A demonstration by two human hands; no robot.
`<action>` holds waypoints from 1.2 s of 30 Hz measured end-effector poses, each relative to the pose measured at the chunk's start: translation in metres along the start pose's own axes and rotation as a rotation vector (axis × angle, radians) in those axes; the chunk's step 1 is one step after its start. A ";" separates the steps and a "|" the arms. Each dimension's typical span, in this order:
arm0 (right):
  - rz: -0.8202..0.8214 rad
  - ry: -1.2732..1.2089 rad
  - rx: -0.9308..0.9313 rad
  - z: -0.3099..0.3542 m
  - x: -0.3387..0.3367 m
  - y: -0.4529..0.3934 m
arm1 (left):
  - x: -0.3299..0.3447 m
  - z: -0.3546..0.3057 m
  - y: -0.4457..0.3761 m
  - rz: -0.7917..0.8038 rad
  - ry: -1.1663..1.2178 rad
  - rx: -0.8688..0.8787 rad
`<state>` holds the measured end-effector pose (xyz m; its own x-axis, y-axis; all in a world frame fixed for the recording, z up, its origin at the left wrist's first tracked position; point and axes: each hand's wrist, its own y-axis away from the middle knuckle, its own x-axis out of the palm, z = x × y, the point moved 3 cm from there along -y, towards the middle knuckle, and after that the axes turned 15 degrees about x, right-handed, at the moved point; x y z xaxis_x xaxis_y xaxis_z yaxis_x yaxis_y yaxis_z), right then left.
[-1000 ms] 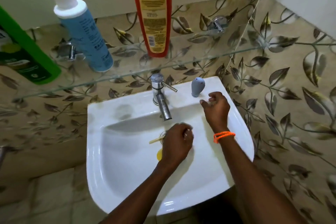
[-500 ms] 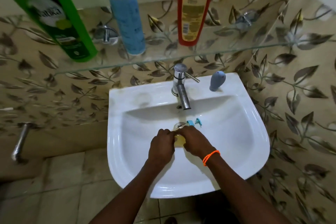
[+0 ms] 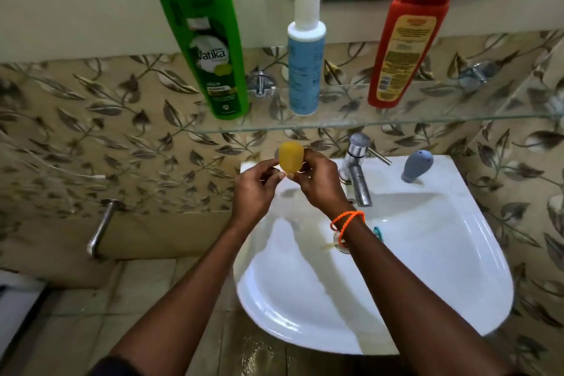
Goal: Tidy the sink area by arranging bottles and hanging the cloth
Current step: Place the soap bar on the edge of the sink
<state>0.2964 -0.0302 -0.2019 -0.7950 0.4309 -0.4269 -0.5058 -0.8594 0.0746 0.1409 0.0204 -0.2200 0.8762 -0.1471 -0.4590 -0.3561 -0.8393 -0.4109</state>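
A small yellow soap-like piece [image 3: 291, 156] is held up between my left hand [image 3: 254, 189] and my right hand [image 3: 319, 185], above the left back corner of the white sink [image 3: 457, 268]. Both hands pinch it with their fingertips. Three bottles stand on the glass shelf [image 3: 427, 119]: a green shampoo bottle [image 3: 204, 40], a blue pump bottle [image 3: 305, 52] and a red bottle [image 3: 403, 40]. No cloth is in view.
A chrome tap [image 3: 357, 171] stands at the sink's back. A grey bulb-shaped object [image 3: 416, 165] lies on the rim to its right. Small teal and cream items [image 3: 377, 231] lie near the drain. A metal wall pipe [image 3: 99, 229] projects at the left.
Both hands rose out of the basin to the left, lifting the yellow piece from near the drain. The view tilted up, showing the bottles in full.
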 end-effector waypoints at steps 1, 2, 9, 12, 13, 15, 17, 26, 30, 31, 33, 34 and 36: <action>0.006 0.003 0.027 0.002 0.006 -0.012 | 0.000 0.005 -0.011 0.012 -0.030 -0.011; 0.013 0.021 0.059 -0.001 0.012 -0.021 | 0.001 0.010 -0.020 0.028 -0.050 -0.023; 0.028 0.177 0.176 -0.045 0.040 -0.035 | 0.022 0.038 -0.020 0.086 -0.041 -0.104; 0.048 0.165 0.198 -0.047 0.039 -0.037 | 0.022 0.037 -0.018 0.030 -0.024 -0.128; 0.037 0.151 0.216 -0.048 0.037 -0.035 | 0.022 0.035 -0.016 -0.008 -0.027 -0.137; -0.026 0.094 0.239 -0.049 0.029 -0.022 | 0.019 0.029 -0.003 -0.124 -0.034 -0.138; -0.111 0.092 0.193 -0.056 0.020 0.001 | 0.018 0.018 0.020 -0.252 -0.054 -0.095; -0.012 1.029 0.208 -0.182 -0.037 0.056 | 0.119 0.028 0.108 0.638 -0.211 -0.029; 0.044 1.185 0.168 -0.200 -0.046 0.046 | 0.154 0.026 0.118 0.772 -0.321 -0.014; 0.042 1.186 0.160 -0.198 -0.049 0.045 | 0.161 0.025 0.117 0.786 -0.358 0.020; 0.010 1.111 0.128 -0.186 -0.053 0.058 | 0.161 0.020 0.127 0.750 -0.389 0.038; 0.008 1.101 0.107 -0.177 -0.052 0.059 | 0.154 0.020 0.126 0.735 -0.395 0.053; -0.031 1.021 0.231 -0.174 -0.104 0.121 | 0.161 -0.031 0.152 0.804 -0.318 0.136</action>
<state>0.3757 -0.2267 -0.3050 -0.1745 -0.0779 -0.9816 -0.6584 -0.7320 0.1752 0.2381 -0.1466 -0.3320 0.2183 -0.4977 -0.8394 -0.8805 -0.4714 0.0505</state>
